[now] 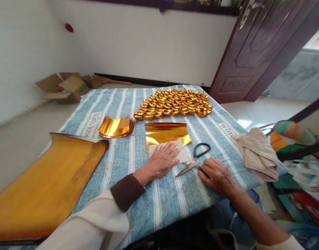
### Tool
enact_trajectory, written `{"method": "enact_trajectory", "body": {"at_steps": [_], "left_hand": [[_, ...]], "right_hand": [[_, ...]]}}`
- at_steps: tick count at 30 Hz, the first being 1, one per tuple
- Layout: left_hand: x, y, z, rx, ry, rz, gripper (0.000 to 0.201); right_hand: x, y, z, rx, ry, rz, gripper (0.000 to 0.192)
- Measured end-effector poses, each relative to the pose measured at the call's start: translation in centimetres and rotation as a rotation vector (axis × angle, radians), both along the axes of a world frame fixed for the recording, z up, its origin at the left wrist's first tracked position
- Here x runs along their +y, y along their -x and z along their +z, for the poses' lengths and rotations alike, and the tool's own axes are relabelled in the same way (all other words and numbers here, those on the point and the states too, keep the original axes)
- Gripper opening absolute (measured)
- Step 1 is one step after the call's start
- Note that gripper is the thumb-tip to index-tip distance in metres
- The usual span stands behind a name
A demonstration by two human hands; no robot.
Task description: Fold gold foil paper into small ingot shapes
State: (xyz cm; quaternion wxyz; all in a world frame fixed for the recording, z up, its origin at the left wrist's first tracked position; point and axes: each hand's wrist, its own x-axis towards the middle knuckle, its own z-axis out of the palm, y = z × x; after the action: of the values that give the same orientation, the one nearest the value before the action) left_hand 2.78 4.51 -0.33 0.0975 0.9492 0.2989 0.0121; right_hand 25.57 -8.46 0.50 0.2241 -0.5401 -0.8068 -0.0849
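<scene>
Left hand (162,160): I see it lying palm down, fingers spread flat and pointing away from the body, pressing on the folded-back white side of a gold foil sheet (166,134). It grips nothing; it only presses. The forearm comes in from lower left in a cream sleeve with a brown cuff.

Right hand (218,176): knuckles up, fingers curled loosely, fingertips touching the scissors (194,160) at the blade side. I cannot tell whether it pinches them or only rests against them.

Count: one pair of scissors, one foil sheet under the hand, one small stack of curled gold sheets (115,127) to the left, one large roll of gold foil (47,180) at the far left edge, one folded cloth (257,152) to the right. The folded gold ingots (175,103) at the far end are too many to count.

Scissors lie flat on the striped blue cloth (162,201), between the two hands, just right of the foil sheet. Long axis runs diagonally: tips toward lower left, black handles toward upper right. Blades closed.

Foil sheet: long axis left to right, near edge folded back.
</scene>
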Motion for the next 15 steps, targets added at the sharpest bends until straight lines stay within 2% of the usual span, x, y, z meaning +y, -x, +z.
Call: {"method": "enact_trajectory", "body": {"at_steps": [5, 15], "left_hand": [[0.1, 0.0, -0.2, 0.0, 0.002, -0.01, 0.054], [-0.3, -0.2, 0.6, 0.02, 0.036, 0.0, 0.053]], "right_hand": [[0.7, 0.7, -0.2, -0.01, -0.019, -0.001, 0.025], [-0.9, 0.2, -0.3, 0.007, 0.0, 0.017, 0.023]]}}
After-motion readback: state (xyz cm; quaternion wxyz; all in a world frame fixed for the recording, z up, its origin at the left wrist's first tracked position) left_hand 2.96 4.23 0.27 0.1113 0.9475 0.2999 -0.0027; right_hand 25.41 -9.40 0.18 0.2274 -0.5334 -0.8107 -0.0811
